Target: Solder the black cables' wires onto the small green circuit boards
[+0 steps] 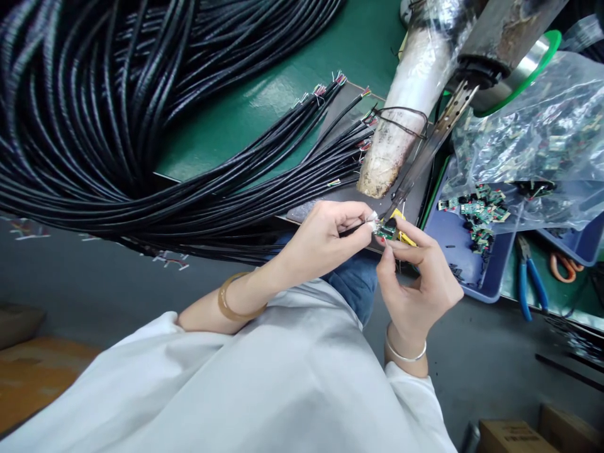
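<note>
My left hand (337, 233) pinches the end of a black cable (355, 229). Fine wires fan out from that end against a small green circuit board (387, 231). At the board's right side, my right hand (418, 267) is closed, its thumb and fingers around the board's edge; the exact grip is partly hidden. A thin pale strand shows at the right thumb tip, too small to name. Just above both hands, the soldering iron (427, 151) slants down with its tip close to the board. A piece of yellow material (403, 228) shows behind the right fingers.
A thick bundle of black cables (108, 113) covers the left of the green table (372, 38). A wrapped duct (396, 138) hangs above the hands. On the right are a blue tray (491, 286) with circuit boards, a plastic bag (542, 138), pliers (531, 283) and orange-handled scissors (564, 267).
</note>
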Available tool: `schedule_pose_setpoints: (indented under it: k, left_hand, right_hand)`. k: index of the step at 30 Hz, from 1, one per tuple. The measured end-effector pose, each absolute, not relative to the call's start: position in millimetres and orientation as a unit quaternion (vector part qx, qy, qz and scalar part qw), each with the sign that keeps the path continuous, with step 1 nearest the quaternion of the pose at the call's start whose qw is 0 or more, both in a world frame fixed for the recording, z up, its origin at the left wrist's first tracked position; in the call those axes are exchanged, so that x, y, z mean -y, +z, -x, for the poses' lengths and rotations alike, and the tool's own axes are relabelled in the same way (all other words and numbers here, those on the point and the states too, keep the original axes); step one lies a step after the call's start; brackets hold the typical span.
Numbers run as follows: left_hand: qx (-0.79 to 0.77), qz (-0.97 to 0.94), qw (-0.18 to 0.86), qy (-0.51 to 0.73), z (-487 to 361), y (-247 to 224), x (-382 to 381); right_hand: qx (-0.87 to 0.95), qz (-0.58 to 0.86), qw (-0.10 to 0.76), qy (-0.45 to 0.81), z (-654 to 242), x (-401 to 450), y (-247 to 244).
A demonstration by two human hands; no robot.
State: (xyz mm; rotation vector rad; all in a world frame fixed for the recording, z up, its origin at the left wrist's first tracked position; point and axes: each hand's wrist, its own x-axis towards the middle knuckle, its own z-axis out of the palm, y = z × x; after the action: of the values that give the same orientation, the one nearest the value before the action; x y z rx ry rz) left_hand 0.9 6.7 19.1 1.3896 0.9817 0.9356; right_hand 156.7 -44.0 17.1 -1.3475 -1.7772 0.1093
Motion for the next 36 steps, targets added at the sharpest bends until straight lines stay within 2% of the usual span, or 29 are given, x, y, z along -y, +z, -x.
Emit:
schedule_pose_setpoints:
  k: [3, 7, 13, 16, 21, 24, 27, 31, 36]
  left_hand:
    - [-0.423, -0.596, 0.563, 0.387, -1, 17, -7]
    - [-0.423, -0.587, 0.572, 0.387, 0, 17, -7]
    - [-0.366, -0.55, 0.649, 0.377, 6, 21, -2]
    - [-0.358, -0.561, 0.653, 0.36, 8, 22, 0]
    - [-0.351, -0.56, 0.655, 0.367, 6, 22, 2]
    - [-0.352, -0.549, 0.655, 0.381, 6, 21, 4]
    - [-0.366, -0.569, 0.624, 0.392, 6, 18, 6]
    - [-0.39, -0.609, 0.556, 0.409, 5, 14, 7]
    - [-0.406, -0.624, 0.53, 0.405, 2, 13, 2]
  right_hand:
    - [0.722, 0.546, 0.421, 0.043, -158, 44, 17]
    - [0.7, 0.56, 0.44, 0.052, -158, 45, 15]
    - [0.607, 0.592, 0.474, 0.24, -166, 49, 16]
    - [0.62, 0.579, 0.491, 0.196, -167, 53, 22]
    - [0.718, 0.522, 0.453, 0.084, -158, 57, 27]
    - [0.728, 0.504, 0.462, 0.039, -157, 56, 23]
    - [0.68, 0.537, 0.496, 0.059, -158, 55, 15]
    - [0.604, 0.589, 0.506, 0.18, -158, 53, 4]
    - [0.642, 0.559, 0.515, 0.105, -156, 47, -1]
